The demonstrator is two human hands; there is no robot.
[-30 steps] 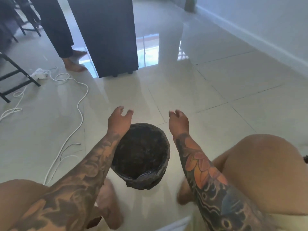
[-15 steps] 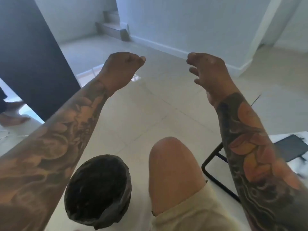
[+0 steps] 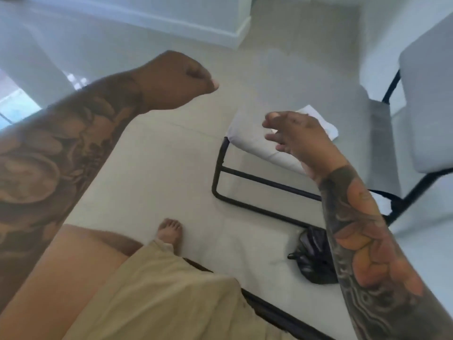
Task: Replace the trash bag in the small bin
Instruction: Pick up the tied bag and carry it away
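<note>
The small bin is out of view. A crumpled black trash bag (image 3: 311, 256) lies on a white cushion (image 3: 257, 244) at the lower right, with my right forearm across part of it. My left hand (image 3: 176, 79) is raised at the upper middle, its fingers curled into a fist with nothing in it. My right hand (image 3: 294, 136) hangs lower in the air, fingers spread and relaxed, over a white padded stool (image 3: 250, 143). Neither hand touches the bag.
The stool has a black metal frame (image 3: 245, 175) standing on the tiled floor. A grey-white chair (image 3: 426, 99) with black legs stands at the right. A white wall corner with a baseboard (image 3: 235, 33) is at the back. My bare foot (image 3: 170, 231) and beige shorts (image 3: 171, 295) fill the bottom.
The view has swung to the right, and the lined bin has dropped out of sight. My right hand has come down over the stool. The black bag on the cushion has come into view.
</note>
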